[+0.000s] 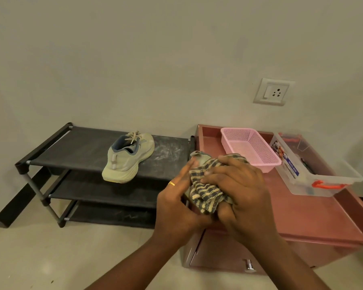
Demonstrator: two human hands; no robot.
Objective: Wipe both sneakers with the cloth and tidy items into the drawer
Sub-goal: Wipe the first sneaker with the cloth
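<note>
Your two forearms come up from the bottom edge and your hands meet over the front left corner of the pink bench [302, 216]. Your right hand [239, 195] is clamped on the striped cloth [205, 189], fingers curled over the top of the bunched fabric. Your left hand [176, 206], with a gold ring [171, 183] on one finger, presses against the left side of the same bundle with its fingers laid fairly straight. So the hands are together, with the cloth squeezed between them. A pale grey-green piece pokes out at the far top of the bundle; you cannot tell from here whether it is the second sneaker or only a fold.

Just below your wrists is the drawer [218, 256] front, with a small metal knob [249, 265].

To your left a black shoe rack [82, 151] stands on the floor, touching the bench's side. One pale sneaker [128, 158] sits upright on its top shelf, heel toward you, with dusty white smears on the shelf to its right.

Farther back on the bench, a pink basket [249, 147] lies beside a clear storage box [314, 170] with orange handles. Above them a wall socket [272, 92] is set in the plain wall
</note>
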